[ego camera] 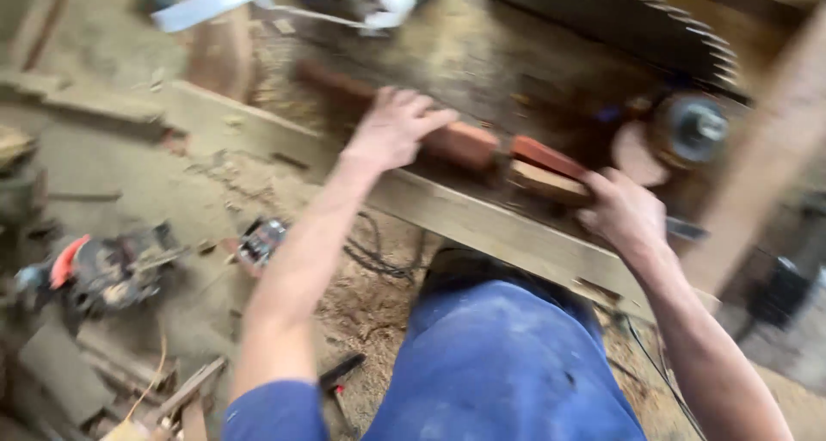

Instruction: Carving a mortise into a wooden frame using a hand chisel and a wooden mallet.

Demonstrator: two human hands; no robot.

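Now, step in hand: a judgement — a reddish wood block (469,144) is being steadied on the saw tabletop (482,222), close to the large circular blade (637,28).
Left hand (391,131): lies flat over the block's far end, grip spread wide and pressing, not closed round it.
Right hand (626,213): grip curled on a shorter wood piece (544,176) near the blade hub (693,127).
Next move calls for: likely slow feeding, fingers clear of teeth.
Floor: sawdust and a power tool (103,273).
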